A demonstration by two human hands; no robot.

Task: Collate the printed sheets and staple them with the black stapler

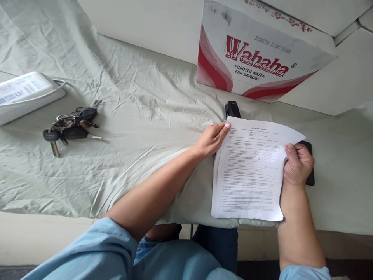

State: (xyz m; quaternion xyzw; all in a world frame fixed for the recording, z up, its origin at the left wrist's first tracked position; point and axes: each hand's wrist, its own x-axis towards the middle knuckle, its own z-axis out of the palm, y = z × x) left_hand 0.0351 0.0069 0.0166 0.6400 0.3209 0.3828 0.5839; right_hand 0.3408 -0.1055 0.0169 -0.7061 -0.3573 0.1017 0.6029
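Observation:
Several printed sheets of paper, the top one headed "Overleaf Notes", are held in front of me above the cloth-covered table. My left hand pinches the upper left corner, thumb on top. On the other side, my right hand grips the right edge near the top, its fingers curled behind the paper. Just beyond the top left corner lies a black stapler-like object, partly hidden by the sheets. A flat black object shows behind my right hand, mostly covered, so its kind is unclear.
A Wahaha water carton stands at the back, against white panels. To the left, a bunch of keys lies on the wrinkled pale green cloth. A white box-shaped item with a label sits at the far left edge.

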